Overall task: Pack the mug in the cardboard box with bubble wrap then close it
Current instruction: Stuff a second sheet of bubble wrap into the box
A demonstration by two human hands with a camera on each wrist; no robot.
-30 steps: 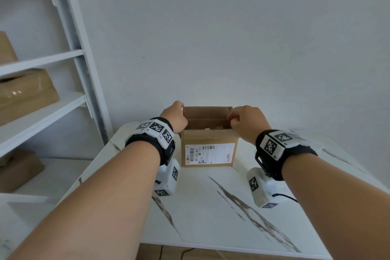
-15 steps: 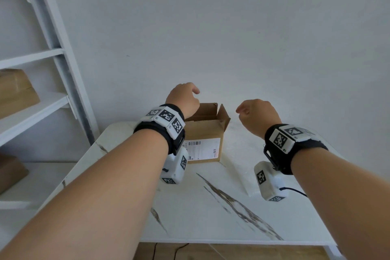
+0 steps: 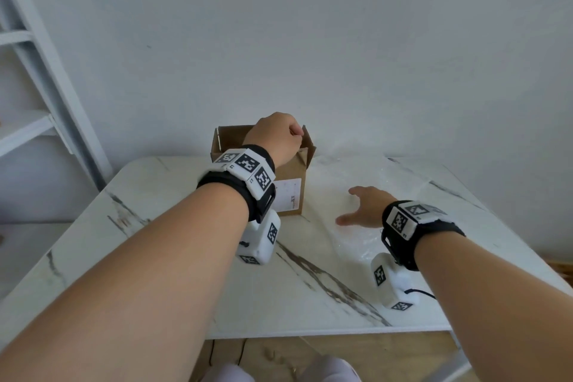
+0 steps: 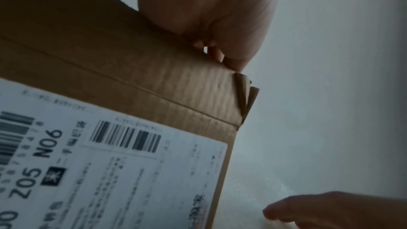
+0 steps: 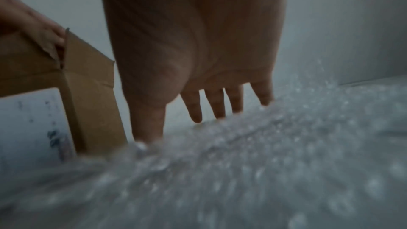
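The right hand point(image 3: 367, 206) is nearest, fingers spread and relaxed, palm down over the bubble wrap point(image 3: 356, 195), which lies flat on the table point(image 3: 173, 226) at about 1 o'clock from the person, its long axis running roughly 7 to 1 o'clock. Farther off at 12 o'clock, just beside the sheet's left edge, stands the cardboard box point(image 3: 291, 177), flaps up; the left hand point(image 3: 276, 136) is curled over its top rim, gripping the near right corner. The mug is not visible, so the right hand is judged the one placed to lift the wrap
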